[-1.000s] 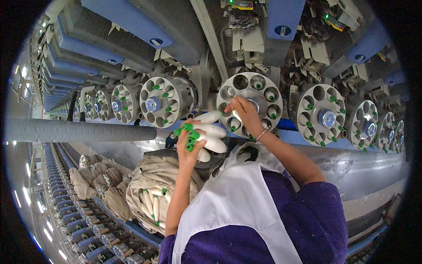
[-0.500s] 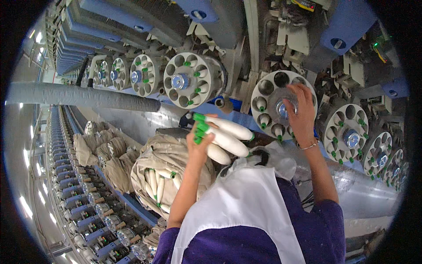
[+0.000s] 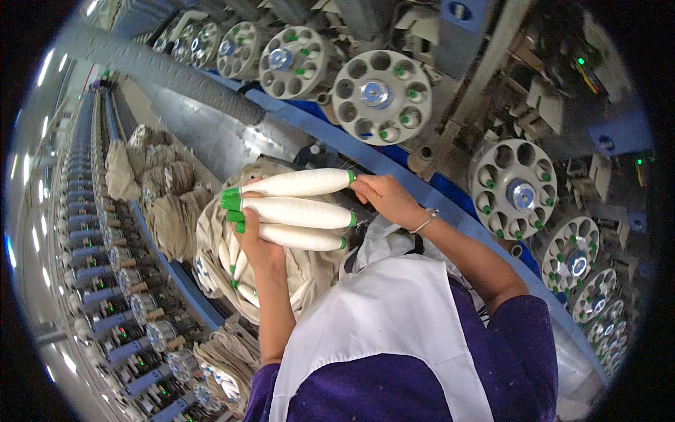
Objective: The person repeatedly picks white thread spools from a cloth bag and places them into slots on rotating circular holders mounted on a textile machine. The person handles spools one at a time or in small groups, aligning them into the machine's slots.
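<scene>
My left hand [image 3: 261,243] is closed around the green ends of several white yarn bobbins [image 3: 299,211], fanned out and lying nearly level. Three of them show plainly, their thin green tips pointing right. At the tip of the uppermost bobbin [image 3: 299,183], the fingers of my right hand [image 3: 388,199] are pinched together; any loose thread there is too fine to make out. Below my left hand a beige cloth sack [image 3: 309,278] stands open with more white, green-ended bobbins [image 3: 235,260] inside. Beyond my hands is a round bobbin magazine [image 3: 375,93] with some pockets filled.
A row of similar round magazines [image 3: 512,188] runs along the machine, above a blue rail [image 3: 450,211]. A thick grey pipe [image 3: 169,77] crosses at upper left. Bundled beige sacks [image 3: 165,179] lie at the left, and another machine row [image 3: 112,302] stands beyond them.
My right hand has come away from a magazine to the uppermost bobbin's tip. The bobbins in my left hand have swung level and left. The view has turned.
</scene>
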`<move>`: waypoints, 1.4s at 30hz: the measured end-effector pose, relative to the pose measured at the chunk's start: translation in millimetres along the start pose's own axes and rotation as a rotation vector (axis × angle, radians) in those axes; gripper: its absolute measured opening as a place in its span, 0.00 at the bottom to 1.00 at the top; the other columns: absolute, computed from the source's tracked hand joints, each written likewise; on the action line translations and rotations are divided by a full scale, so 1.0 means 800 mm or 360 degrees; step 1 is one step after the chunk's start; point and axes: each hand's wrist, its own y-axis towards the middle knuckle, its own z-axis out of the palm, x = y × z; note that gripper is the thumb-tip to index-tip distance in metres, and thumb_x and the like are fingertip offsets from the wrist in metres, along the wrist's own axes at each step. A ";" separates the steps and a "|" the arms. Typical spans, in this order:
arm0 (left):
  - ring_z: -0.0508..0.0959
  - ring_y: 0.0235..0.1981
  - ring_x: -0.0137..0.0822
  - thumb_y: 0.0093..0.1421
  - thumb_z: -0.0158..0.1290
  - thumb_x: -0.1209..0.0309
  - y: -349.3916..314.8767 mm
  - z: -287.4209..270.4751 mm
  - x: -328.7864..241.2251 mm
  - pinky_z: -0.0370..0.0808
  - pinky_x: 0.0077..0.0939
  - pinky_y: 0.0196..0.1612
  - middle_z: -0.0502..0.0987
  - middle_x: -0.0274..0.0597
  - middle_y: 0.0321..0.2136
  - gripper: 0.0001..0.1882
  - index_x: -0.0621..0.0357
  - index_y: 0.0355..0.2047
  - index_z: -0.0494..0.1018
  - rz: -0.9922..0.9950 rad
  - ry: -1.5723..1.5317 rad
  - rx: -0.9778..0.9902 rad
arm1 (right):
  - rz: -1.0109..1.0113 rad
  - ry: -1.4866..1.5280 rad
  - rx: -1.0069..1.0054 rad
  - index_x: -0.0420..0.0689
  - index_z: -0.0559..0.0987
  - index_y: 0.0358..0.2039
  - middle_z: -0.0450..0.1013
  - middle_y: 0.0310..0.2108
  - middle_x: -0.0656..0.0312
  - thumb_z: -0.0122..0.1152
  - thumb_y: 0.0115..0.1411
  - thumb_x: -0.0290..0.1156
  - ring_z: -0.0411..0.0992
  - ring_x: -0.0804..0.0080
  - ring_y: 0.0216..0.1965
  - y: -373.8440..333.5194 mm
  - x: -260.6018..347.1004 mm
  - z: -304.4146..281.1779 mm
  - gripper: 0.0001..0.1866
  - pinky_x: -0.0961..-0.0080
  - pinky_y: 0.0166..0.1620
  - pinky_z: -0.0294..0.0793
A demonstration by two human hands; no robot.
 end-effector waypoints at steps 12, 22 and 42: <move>0.71 0.51 0.38 0.60 0.56 0.61 0.061 -0.120 -0.030 0.68 0.36 0.57 0.71 0.46 0.49 0.21 0.63 0.46 0.69 -0.0134 -0.0040 0.0040 | 0.0015 0.1281 -0.0157 0.46 0.67 0.24 0.66 0.24 0.65 0.44 0.69 0.41 0.67 0.73 0.29 0.080 0.011 0.095 0.18 0.73 0.50 0.67; 0.72 0.49 0.38 0.56 0.60 0.59 0.121 -0.129 -0.026 0.71 0.36 0.54 0.71 0.45 0.48 0.23 0.63 0.45 0.69 -0.0208 -0.0017 0.0150 | 0.0529 0.1497 -0.0832 0.46 0.68 0.30 0.65 0.25 0.67 0.42 0.69 0.45 0.60 0.80 0.21 0.081 -0.010 0.073 0.17 0.77 0.33 0.67; 0.72 0.50 0.41 0.62 0.53 0.59 0.228 -0.031 0.006 0.68 0.39 0.57 0.72 0.46 0.48 0.18 0.60 0.44 0.70 -0.0237 -0.0022 -0.0063 | 0.0416 0.1288 -0.0077 0.47 0.66 0.27 0.59 0.21 0.72 0.44 0.69 0.41 0.58 0.84 0.21 0.191 -0.053 -0.003 0.15 0.85 0.24 0.58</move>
